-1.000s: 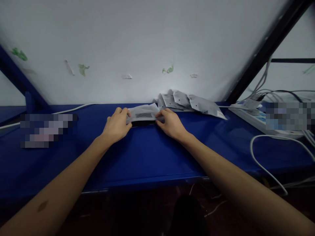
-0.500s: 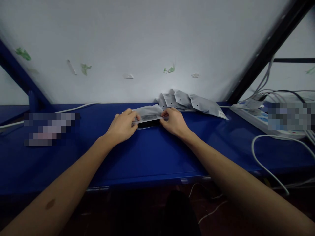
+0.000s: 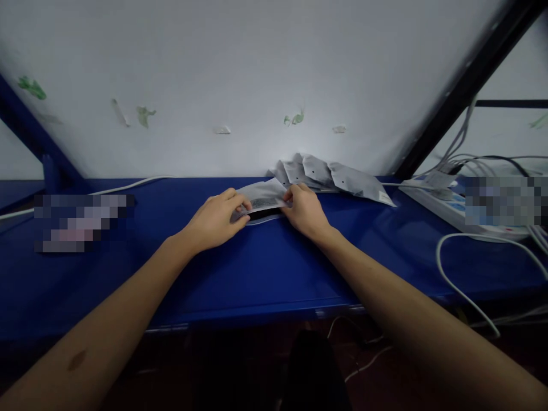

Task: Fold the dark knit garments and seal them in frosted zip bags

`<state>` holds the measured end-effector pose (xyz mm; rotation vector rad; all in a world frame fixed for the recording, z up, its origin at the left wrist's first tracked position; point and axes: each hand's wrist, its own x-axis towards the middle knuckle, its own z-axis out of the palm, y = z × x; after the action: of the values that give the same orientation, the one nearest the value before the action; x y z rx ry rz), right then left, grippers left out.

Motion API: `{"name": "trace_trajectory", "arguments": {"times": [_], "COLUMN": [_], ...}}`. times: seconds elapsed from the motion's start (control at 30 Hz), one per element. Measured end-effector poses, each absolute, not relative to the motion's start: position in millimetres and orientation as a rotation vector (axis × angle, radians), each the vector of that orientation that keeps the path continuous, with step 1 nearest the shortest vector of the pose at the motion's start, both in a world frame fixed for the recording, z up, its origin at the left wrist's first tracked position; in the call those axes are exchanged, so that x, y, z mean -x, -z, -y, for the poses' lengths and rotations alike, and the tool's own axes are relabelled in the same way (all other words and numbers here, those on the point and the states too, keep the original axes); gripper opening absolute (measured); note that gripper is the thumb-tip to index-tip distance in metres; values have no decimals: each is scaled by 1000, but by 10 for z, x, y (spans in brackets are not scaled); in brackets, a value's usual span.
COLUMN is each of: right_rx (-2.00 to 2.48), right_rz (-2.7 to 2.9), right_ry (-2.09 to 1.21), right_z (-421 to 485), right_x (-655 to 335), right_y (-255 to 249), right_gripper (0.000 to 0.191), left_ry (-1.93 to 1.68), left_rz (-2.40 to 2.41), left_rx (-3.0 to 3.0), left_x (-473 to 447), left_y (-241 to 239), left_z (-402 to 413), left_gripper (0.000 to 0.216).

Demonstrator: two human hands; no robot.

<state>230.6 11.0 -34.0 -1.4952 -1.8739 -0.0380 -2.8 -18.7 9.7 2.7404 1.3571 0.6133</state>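
Between my hands a pale translucent plastic bag (image 3: 263, 192) lies on the blue tabletop, with dark printing near its front edge. Its mouth faces me and gapes a little, showing black inside. My left hand (image 3: 220, 217) pinches the bag's left front corner between thumb and fingers. At the right front corner, my right hand (image 3: 303, 208) has its fingertips closed on the edge. What lies inside the bag, if anything, is too dark to make out.
Several similar bags (image 3: 338, 174) overlap behind my right hand, against the white wall panel (image 3: 257, 68). A blurred-out flat item (image 3: 85, 222) lies left on the blue table (image 3: 257, 279). To the right are a white power strip (image 3: 454, 214) and loose cables (image 3: 439, 257).
The bag's mouth has parted slightly wider, with its lower front edge now showing more. Both hands keep their hold at the corners. The view has shifted slightly.
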Motion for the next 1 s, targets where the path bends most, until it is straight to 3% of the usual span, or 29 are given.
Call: {"name": "trace_trajectory", "arguments": {"times": [0.17, 0.27, 0.53, 1.0], "right_rx": [1486, 1502, 1510, 1608], "right_rz": [1854, 1851, 1830, 1636], "right_ry": [42, 26, 8, -175], "right_z": [-124, -137, -166, -236], "right_x": [-2345, -2362, -2411, -2489], "right_y": [352, 347, 336, 334], "right_gripper": [7, 7, 7, 10], "left_ry": [-364, -309, -385, -418], "left_rz": [-1437, -1415, -1402, -1312], "left_rx": [-2681, -2670, -2699, -2770], "left_x": [149, 216, 270, 258], "left_y": [-193, -214, -171, -151], "left_z": [218, 204, 141, 145], "left_gripper": [52, 60, 47, 45]}}
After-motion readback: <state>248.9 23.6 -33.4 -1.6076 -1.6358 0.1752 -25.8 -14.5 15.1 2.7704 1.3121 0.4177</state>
